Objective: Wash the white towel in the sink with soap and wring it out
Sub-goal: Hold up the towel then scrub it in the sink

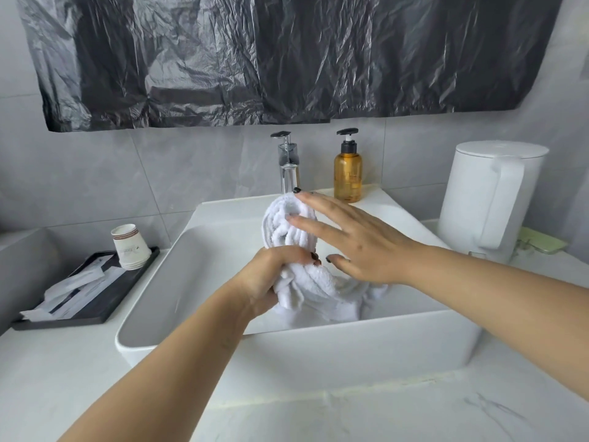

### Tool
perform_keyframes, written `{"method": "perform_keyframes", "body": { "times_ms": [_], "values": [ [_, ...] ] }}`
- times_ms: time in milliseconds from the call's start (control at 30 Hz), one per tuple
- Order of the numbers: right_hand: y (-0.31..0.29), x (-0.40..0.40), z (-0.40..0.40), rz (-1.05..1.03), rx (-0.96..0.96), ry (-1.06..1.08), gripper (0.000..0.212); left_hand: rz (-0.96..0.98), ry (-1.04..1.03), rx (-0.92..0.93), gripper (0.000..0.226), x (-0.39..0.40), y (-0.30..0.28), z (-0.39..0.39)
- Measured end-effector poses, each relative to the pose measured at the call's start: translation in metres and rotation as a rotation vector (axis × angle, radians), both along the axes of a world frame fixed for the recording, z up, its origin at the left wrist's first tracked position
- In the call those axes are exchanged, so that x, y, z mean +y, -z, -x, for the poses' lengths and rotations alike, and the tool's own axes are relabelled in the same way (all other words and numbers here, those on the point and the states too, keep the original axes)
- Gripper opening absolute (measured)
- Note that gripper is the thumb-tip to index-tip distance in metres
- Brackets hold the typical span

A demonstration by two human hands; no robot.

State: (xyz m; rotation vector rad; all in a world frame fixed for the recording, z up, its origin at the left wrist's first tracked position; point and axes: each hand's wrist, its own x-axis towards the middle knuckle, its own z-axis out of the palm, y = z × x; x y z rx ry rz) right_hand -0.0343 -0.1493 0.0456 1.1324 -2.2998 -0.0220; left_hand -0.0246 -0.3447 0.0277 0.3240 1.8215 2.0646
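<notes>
Towel [288, 231] bunched, long axis rising toward frame centre above sink [153, 342]; gripped low by left hand [271, 279]; right hand [360, 247] flat, fingers straight, against upper end.

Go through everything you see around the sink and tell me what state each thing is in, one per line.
white towel: bunched and twisted, held above the basin
left hand: grips the towel's middle
right hand: fingers straight, against the towel's upper part
sink: towel's lower end hangs into it
faucet: no water stream visible
amber soap bottle: upright, partly full
paper cups: stacked upside down on black tray
white kettle: lid closed
</notes>
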Motion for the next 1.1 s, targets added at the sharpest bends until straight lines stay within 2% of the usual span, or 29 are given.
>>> {"method": "perform_keyframes", "body": {
  "times_ms": [167,267,367,433,500,600,733,900,1100],
  "values": [
    [0.007,-0.011,0.016,-0.112,0.156,-0.162,0.074,0.371,0.101,0.166,0.049,0.007,0.005,-0.007],
    [0.02,-0.012,0.016,-0.245,0.198,-0.113,0.079,0.693,0.11,0.276,0.038,0.014,0.011,-0.007],
    [0.034,-0.013,0.014,-0.218,0.14,-0.032,0.074,0.912,0.102,0.295,0.024,0.02,0.013,-0.005],
    [0.031,-0.02,0.009,-0.237,0.079,0.061,0.058,1.001,0.099,0.305,0.026,0.023,0.015,-0.003],
    [0.023,-0.027,0.003,-0.295,-0.065,0.18,0.04,1.117,0.095,0.356,0.026,0.027,0.018,-0.001],
    [0.016,-0.035,-0.002,-0.373,-0.263,0.32,0.026,1.167,0.051,0.379,0.018,0.03,0.023,-0.004],
    [0.013,-0.041,-0.002,-0.355,-0.406,0.361,0.01,1.117,0.014,0.349,0.018,0.029,0.021,-0.011],
    [0.008,-0.044,-0.004,-0.333,-0.529,0.417,0.021,1.243,0.032,0.442,0.019,0.031,0.022,-0.009],
    [0.009,-0.049,0.006,-0.355,-0.721,0.527,0.006,1.286,0.068,0.516,0.02,0.031,0.024,-0.008]
  ]
}}
